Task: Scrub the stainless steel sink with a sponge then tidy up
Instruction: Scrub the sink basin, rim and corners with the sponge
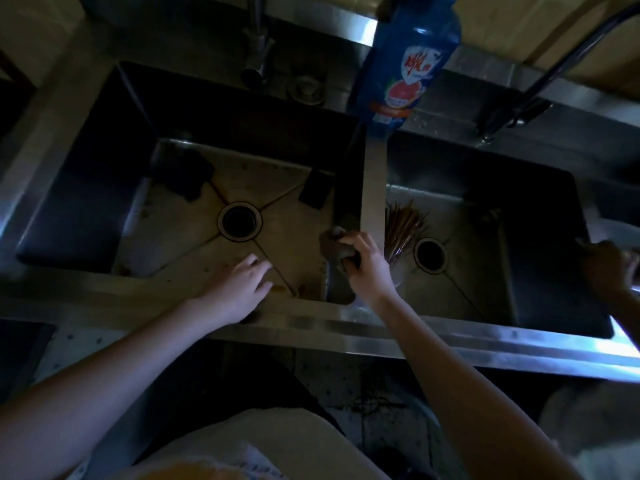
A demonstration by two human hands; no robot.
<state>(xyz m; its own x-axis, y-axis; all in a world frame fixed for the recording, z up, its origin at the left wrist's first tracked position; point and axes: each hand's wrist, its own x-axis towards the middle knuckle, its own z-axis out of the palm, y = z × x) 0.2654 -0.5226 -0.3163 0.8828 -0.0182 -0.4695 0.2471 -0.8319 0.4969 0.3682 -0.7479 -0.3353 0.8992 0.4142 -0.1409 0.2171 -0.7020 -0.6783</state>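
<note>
As the right hand [367, 261] grips it, the sponge [333, 241] juts leftward.

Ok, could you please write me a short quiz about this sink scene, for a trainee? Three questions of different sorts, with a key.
1. Fill in: the left hand, fingers straight, reaches into the ____ stainless steel basin.
2. Choose one: the right hand grips
A) a green brush
B) a dark crumpled scrubbing sponge
C) a white cup
3. True or false: the tall blue plastic detergent bottle lies on the floor of that basin.

Key: 1 left; 2 B; 3 false, the bottle stands on the back rim, behind the divider between the two basins.
</note>
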